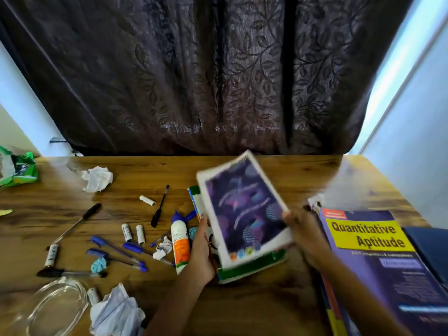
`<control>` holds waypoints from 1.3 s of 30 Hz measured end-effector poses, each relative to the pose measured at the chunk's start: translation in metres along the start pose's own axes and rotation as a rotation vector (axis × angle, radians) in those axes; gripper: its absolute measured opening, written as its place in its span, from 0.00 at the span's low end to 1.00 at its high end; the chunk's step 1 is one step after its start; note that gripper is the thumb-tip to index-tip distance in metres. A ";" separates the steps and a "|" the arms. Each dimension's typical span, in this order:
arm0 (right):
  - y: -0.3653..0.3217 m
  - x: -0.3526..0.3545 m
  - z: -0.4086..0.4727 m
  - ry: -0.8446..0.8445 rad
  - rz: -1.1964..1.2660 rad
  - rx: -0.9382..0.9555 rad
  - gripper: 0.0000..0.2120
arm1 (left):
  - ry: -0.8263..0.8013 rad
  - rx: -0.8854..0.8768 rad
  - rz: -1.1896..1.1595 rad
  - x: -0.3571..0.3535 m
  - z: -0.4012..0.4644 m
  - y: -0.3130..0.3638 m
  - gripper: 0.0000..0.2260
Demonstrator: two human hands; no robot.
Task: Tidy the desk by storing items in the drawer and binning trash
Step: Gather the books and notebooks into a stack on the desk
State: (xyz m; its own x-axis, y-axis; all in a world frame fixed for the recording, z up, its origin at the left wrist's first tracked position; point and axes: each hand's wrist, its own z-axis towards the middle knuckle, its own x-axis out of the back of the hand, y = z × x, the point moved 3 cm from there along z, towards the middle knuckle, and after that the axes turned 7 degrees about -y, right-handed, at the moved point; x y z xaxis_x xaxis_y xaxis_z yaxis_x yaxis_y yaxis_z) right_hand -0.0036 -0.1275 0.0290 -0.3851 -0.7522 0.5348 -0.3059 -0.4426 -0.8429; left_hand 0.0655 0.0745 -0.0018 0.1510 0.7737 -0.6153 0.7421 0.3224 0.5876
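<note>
Both our forearms reach forward over the wooden desk (254,311) and meet at a stack of books near its middle. Our left hand (202,251) stands on edge along the stack's left side, fingers curled round it, while our right hand (303,235) pinches the right edge of the top book (244,212), a white-bordered paperback with a glossy purple cover, blurred and tilted up off the green-edged book (252,266) under it. To the right lies a thick purple and yellow textbook (373,241), its cover smooth. Left of the stack the grained desk carries a white glue bottle (180,241) with an orange label, blue pens (131,248), small white batteries (140,234), crumpled paper balls (98,178) and a coil of clear tubing (55,304). A dark leaf-patterned curtain (206,76) hangs behind.
</note>
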 end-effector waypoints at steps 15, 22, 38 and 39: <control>0.011 -0.019 -0.034 -0.152 -0.168 -0.024 0.17 | -0.034 -0.036 0.202 0.005 -0.005 -0.010 0.15; 0.001 -0.006 -0.053 -0.115 0.723 -0.157 0.13 | -0.151 -0.113 0.412 -0.010 -0.030 -0.011 0.11; -0.016 -0.006 -0.070 -0.034 0.473 0.091 0.35 | -0.023 -0.628 0.692 -0.033 -0.061 0.004 0.27; -0.014 -0.007 -0.069 -0.023 0.445 0.086 0.35 | -0.009 -0.640 0.680 -0.032 -0.061 0.003 0.23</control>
State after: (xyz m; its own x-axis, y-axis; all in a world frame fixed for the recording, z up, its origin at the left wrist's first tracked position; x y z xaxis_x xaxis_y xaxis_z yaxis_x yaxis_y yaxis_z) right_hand -0.0571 -0.0823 0.0410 -0.4434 -0.8885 0.1182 -0.0411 -0.1116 -0.9929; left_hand 0.0229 0.0835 0.0516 0.4278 0.9032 -0.0351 -0.0084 0.0428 0.9991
